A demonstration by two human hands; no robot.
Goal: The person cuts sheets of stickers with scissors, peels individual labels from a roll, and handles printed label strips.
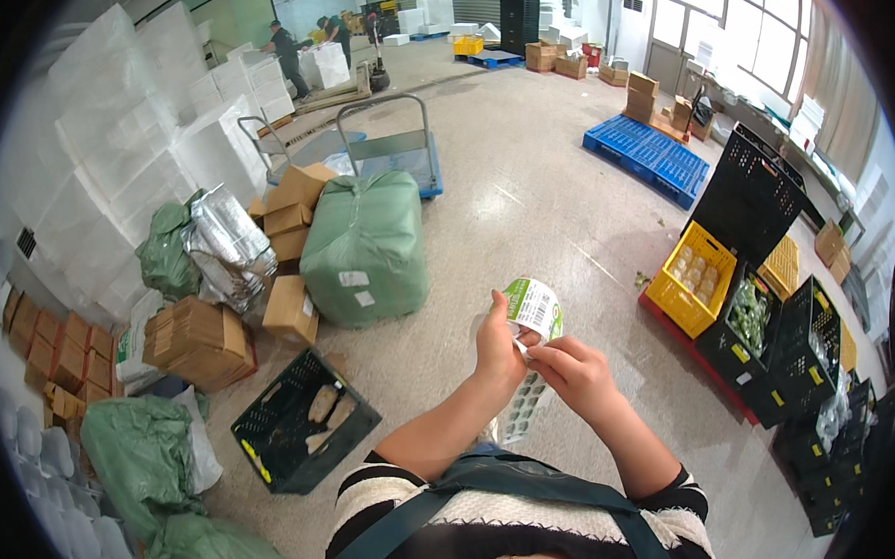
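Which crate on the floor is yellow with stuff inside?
The yellow crate on the right, beside the black crates. It holds pale packets; the others are black.

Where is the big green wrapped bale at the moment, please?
In the head view, the green bale sits on the floor, left of both hands, between stacked cardboard boxes and the platform trolley.

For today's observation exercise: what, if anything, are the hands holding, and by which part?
Both hands hold a roll of white-and-green labels. The left hand grips its lower left side; the right hand pinches the loose strip end just below the roll.
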